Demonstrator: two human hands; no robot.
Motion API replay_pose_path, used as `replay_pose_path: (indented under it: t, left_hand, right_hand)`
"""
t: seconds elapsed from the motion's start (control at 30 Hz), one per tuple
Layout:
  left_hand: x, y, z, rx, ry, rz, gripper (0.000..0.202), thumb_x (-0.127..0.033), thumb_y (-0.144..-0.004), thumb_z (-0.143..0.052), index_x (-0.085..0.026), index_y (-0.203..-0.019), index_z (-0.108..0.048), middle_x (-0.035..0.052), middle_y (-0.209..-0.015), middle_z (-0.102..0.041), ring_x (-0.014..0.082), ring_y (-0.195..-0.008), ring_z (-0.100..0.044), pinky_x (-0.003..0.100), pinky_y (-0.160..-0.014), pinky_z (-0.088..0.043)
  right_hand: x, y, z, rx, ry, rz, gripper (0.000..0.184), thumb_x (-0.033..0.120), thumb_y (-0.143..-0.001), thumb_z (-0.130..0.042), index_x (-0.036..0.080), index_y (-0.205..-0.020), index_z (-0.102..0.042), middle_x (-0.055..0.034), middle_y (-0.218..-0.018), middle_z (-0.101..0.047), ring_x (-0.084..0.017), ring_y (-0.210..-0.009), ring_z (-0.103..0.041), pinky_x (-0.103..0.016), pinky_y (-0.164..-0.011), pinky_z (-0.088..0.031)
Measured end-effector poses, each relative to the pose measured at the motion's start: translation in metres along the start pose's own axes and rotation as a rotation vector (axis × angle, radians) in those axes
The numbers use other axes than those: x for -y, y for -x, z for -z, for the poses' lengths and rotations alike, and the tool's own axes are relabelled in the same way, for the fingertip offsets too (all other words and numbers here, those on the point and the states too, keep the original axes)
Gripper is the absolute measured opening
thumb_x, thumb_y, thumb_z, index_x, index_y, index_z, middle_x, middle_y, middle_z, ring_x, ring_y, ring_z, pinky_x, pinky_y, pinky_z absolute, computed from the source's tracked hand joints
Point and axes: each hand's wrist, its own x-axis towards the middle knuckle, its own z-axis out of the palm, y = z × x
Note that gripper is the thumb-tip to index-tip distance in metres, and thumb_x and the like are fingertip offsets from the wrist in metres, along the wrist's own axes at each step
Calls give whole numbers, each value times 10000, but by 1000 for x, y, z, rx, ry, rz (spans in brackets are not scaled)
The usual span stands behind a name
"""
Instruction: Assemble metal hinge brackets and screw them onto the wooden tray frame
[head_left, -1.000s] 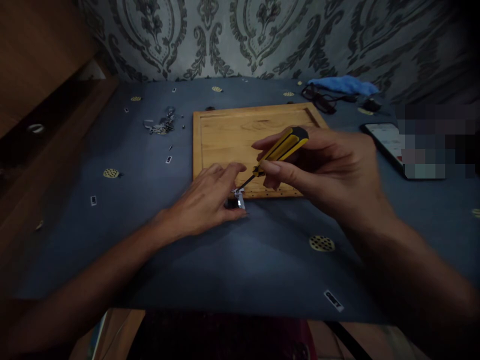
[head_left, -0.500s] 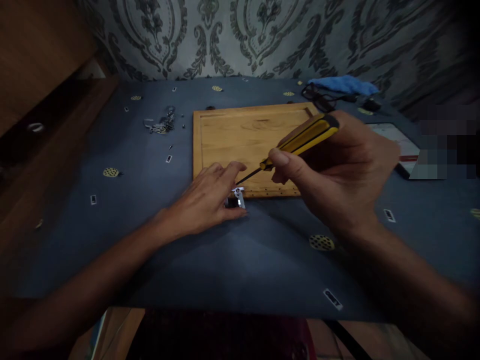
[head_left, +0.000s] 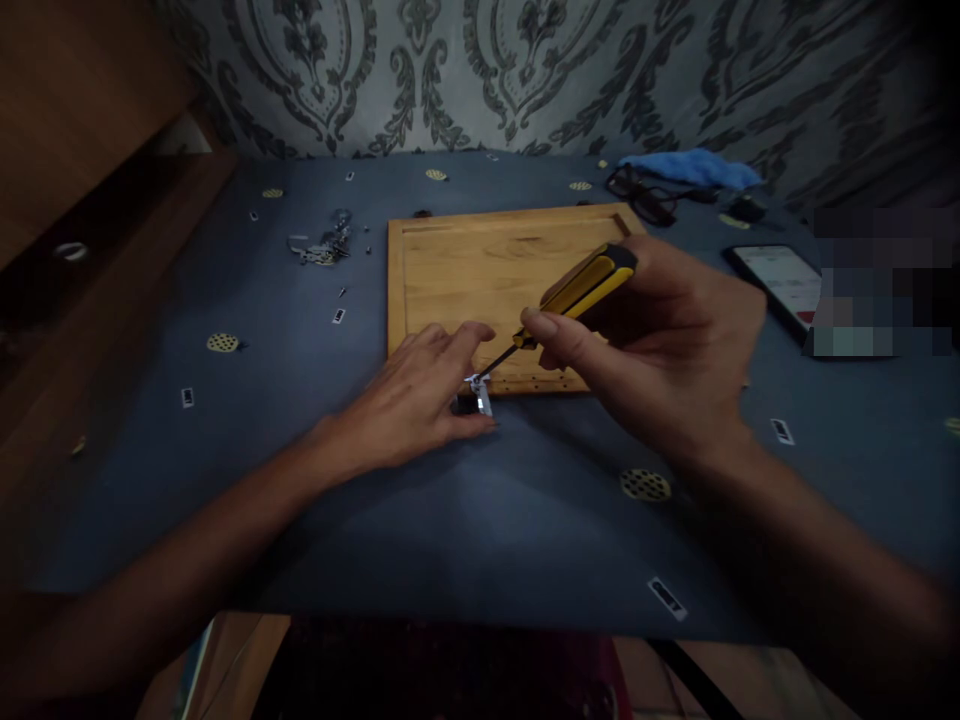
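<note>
A wooden panel (head_left: 480, 270) with a raised frame lies flat on the blue patterned tablecloth. At its near edge sits a shiny metal hinge (head_left: 482, 400), partly covered by my left hand (head_left: 416, 395), whose thumb and fingers close around it and hold it against the wood. My right hand (head_left: 667, 350) grips a yellow and black screwdriver (head_left: 589, 285), slanting down to the left. The screwdriver's tip meets the top of the hinge; a screw head under it is too small to make out. A row of small dark holes shows along the panel's near edge.
Left of the panel lies a pile of metal hardware (head_left: 322, 245), with a small screw (head_left: 342, 292) nearer me. Eyeglasses (head_left: 652, 200) and a blue cloth (head_left: 690, 168) are at the back right. A phone (head_left: 776, 285) lies beyond my right hand. Brown furniture (head_left: 82, 120) borders the left side.
My right hand has moved left and slightly down with the screwdriver, bringing its tip onto the hinge. More of the phone and eyeglasses shows. My left hand holds its place.
</note>
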Motion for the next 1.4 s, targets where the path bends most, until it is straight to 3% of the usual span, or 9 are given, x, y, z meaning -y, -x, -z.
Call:
replay_pose_path:
  t: [0.23,0.4,0.53,0.6,0.73,0.87,1.17,1.27,1.4]
  left_hand:
    - [2,1,-1,-6,11,-12,645,-360,-853,-821,-255,-1391,-482,62,-1114,-689,321,-1114,-615,480,-966,-518]
    - [1,1,0,1,14,0,667,-371,-842,-852,-254,-1385,-482,69,-1134,-688,332,-1146,-619,488,-992,-513]
    - [-1,0,3,27,7,13,693,-361,-844,-862,-246,-1398,-462,78,-1206,-695,334,-1191,-618,491,-1025,-502]
    - [-1,0,4,35,4,11,702,-347,-844,-863,-247,-1405,-453,82,-1246,-693,331,-1199,-618,493,-1033,-500]
    - [-1,2,3,20,10,13,682,-333,-852,-859,-253,-1401,-462,71,-1224,-689,318,-1181,-623,476,-1017,-513]
    - [-2,2,3,21,24,30,671,-313,-851,-851,-255,-1401,-471,47,-1117,-680,302,-1116,-631,457,-971,-538]
    - [-2,1,2,14,9,15,639,-275,-845,-852,-207,-1364,-485,55,-1088,-669,288,-1089,-613,450,-960,-542]
    - [-1,1,1,13,7,15,619,-271,-849,-846,-213,-1350,-487,55,-1094,-668,287,-1084,-610,450,-954,-544]
    - [0,2,0,-1,5,8,522,-287,-857,-833,-240,-1269,-517,41,-1086,-664,286,-1065,-614,448,-941,-547]
  right_hand:
    - [0,-1,3,63,-28,-8,308,424,-744,-955,273,-743,-687,14,-730,-630,-150,-576,-598,-332,-502,-508]
    - [7,-6,10,154,-139,-65,224,368,-859,-866,256,-1031,-775,4,-950,-760,-105,-555,-660,-280,-507,-578]
    - [11,-9,15,167,-209,-98,285,375,-913,-818,225,-1153,-780,-29,-925,-795,-127,-585,-699,-292,-557,-623]
    - [11,-9,15,151,-220,-112,264,354,-898,-838,224,-1124,-796,-20,-882,-796,-118,-561,-689,-292,-571,-631]
    - [9,-8,10,66,-259,-84,204,361,-814,-906,240,-937,-796,27,-752,-761,-108,-482,-650,-251,-446,-559]
    - [7,-8,6,-6,-257,-98,303,370,-720,-971,246,-771,-700,48,-667,-703,-110,-480,-628,-238,-426,-539]
    - [14,-9,22,209,-142,-184,219,305,-855,-858,215,-1050,-814,-19,-896,-753,-137,-682,-709,-275,-594,-617]
    - [15,-7,19,164,-123,-192,176,318,-838,-882,217,-949,-788,-7,-814,-740,-140,-643,-695,-282,-573,-611]
    - [15,-7,8,98,-118,-150,335,399,-748,-956,234,-829,-677,29,-745,-694,-122,-579,-645,-268,-526,-586]
